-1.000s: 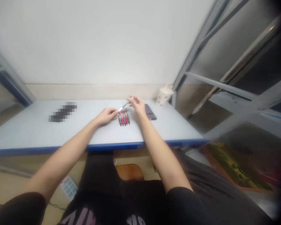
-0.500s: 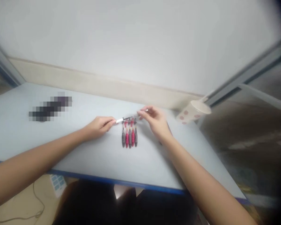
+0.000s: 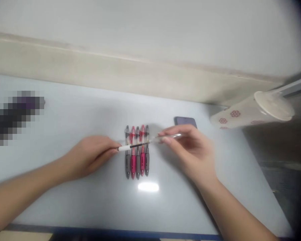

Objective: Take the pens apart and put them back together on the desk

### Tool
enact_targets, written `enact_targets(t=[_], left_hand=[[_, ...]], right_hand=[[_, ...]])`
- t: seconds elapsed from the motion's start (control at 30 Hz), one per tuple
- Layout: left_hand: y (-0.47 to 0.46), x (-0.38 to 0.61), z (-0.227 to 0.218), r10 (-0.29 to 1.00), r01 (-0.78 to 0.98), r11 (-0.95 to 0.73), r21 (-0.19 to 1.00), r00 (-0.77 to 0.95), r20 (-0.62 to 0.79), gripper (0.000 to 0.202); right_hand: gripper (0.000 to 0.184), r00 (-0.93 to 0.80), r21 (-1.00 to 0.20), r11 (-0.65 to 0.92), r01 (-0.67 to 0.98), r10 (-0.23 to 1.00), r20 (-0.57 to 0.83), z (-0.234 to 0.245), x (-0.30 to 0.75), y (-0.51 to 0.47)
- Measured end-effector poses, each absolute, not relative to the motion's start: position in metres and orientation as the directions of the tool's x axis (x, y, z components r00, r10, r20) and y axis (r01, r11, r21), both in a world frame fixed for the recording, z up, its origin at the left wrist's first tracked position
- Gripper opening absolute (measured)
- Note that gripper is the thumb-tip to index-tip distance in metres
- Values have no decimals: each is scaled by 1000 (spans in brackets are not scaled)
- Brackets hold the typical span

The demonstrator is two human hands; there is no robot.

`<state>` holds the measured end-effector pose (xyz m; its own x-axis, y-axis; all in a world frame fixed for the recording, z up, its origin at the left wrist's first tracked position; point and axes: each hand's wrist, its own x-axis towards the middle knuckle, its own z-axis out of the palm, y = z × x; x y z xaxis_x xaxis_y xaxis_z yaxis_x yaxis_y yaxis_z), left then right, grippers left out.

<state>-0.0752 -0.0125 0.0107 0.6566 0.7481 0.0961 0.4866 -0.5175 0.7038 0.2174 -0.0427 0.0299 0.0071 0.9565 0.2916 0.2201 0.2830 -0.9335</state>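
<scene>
My left hand (image 3: 94, 155) is closed, thumb and fingers pinching the white end of a thin pen refill (image 3: 139, 145) with a dark stretch. The refill points right and slightly upward. My right hand (image 3: 193, 150) is pinched round a clear pen barrel (image 3: 177, 136), in line with the refill. The refill's right end meets the barrel or sits just inside it; blur hides which. Below and behind the refill, several click pens (image 3: 133, 165) with grey and pink grips lie side by side on the table, grips toward me.
A dark phone (image 3: 185, 122) lies behind my right hand. At the right back stands a pale paper cup (image 3: 243, 112) with red flower prints. A pixelated dark object (image 3: 12, 117) is on the left of the white table (image 3: 90, 207). A wall (image 3: 115, 72) borders the back.
The view has moved closer, so hands, pens and cup look larger, and the phone shows more. Both hands keep their pinch, with the refill and barrel still held across the row of pens.
</scene>
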Motion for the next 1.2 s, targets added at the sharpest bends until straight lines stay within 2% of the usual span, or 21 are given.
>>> enact_targets(t=[0.37,0.6,0.8,0.9,1.0,1.03,1.13,1.2], left_hand=[[-11,-80,8,768,429,-474,769,629,122,24],[-15,-80,8,735,421,-424,802,677,33,28],[-16,-80,10,727,405,-458,792,683,71,28],[-20,-81,15,704,419,-517,747,705,91,27],[-23,-83,18,705,425,-565,707,695,145,21],[-23,-84,19,713,430,-573,697,681,167,20],[-23,-85,20,757,471,-561,680,624,193,15],[-22,-85,20,788,488,-530,694,585,191,12]], right_hand=[[20,-47,-956,239,173,971,234,35,212,-50],[17,-221,-962,234,144,955,199,34,200,-59],[12,-209,-887,253,386,961,183,38,196,-64],[33,-273,-788,300,538,946,174,40,194,-65],[51,-321,-711,347,611,930,178,41,193,-67],[50,-330,-708,348,615,929,169,41,194,-68],[27,-360,-721,336,606,924,128,43,199,-68],[19,-397,-714,376,591,906,149,44,203,-68]])
